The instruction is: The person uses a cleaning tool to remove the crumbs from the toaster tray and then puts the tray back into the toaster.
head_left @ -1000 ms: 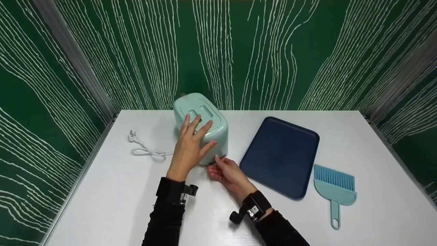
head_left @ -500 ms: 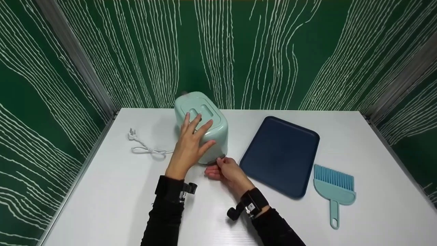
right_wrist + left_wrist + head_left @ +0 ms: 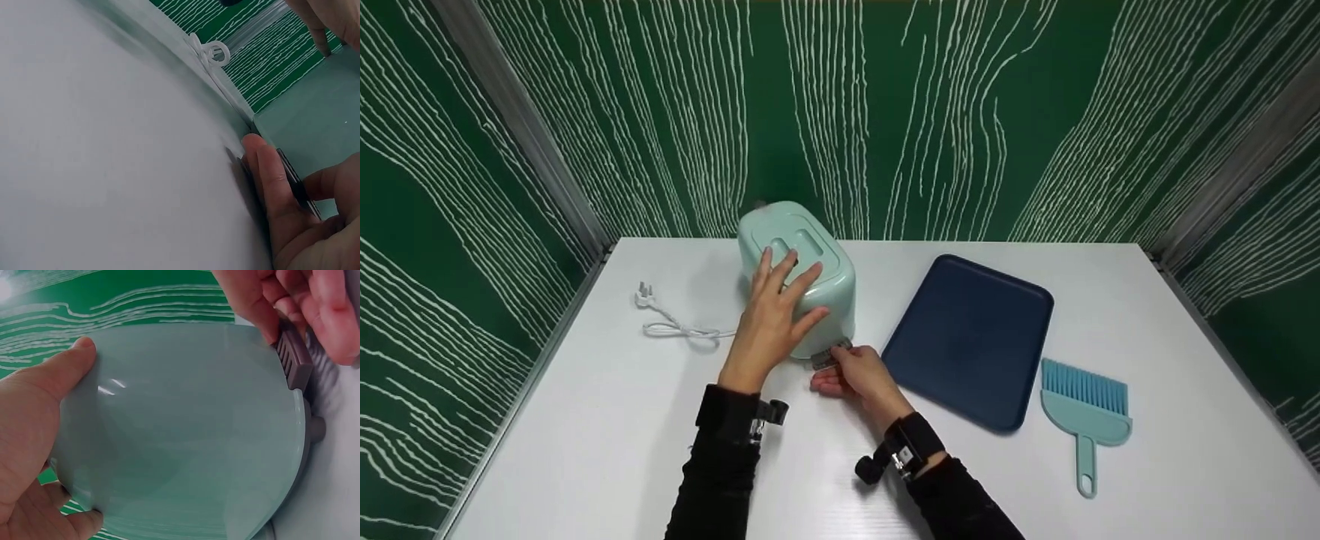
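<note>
A mint-green toaster (image 3: 837, 292) stands on the white table, its top facing up with two long recesses. My left hand (image 3: 769, 322) rests on its near end, fingers spread over the top and thumb along the upper edge. At the base, my right hand (image 3: 870, 375) pinches the end of a grey-brown crumb tray (image 3: 823, 360) that sticks out of the toaster. In the left wrist view the ridged crumb tray handle (image 3: 296, 363) juts past the toaster's bottom edge. The right wrist view has fingers (image 3: 275, 177) under the tray and the thumb above.
A white cord with a plug (image 3: 679, 328) lies looped left of the toaster. A dark blue tray (image 3: 971, 345) lies to the right, near the right hand. Farther right is a light blue brush nested in a dustpan (image 3: 1089, 420). Green, white-streaked walls enclose the table.
My right hand has drawn the crumb tray slightly out of the toaster's base, so more of it shows. The left hand stays on the toaster.
</note>
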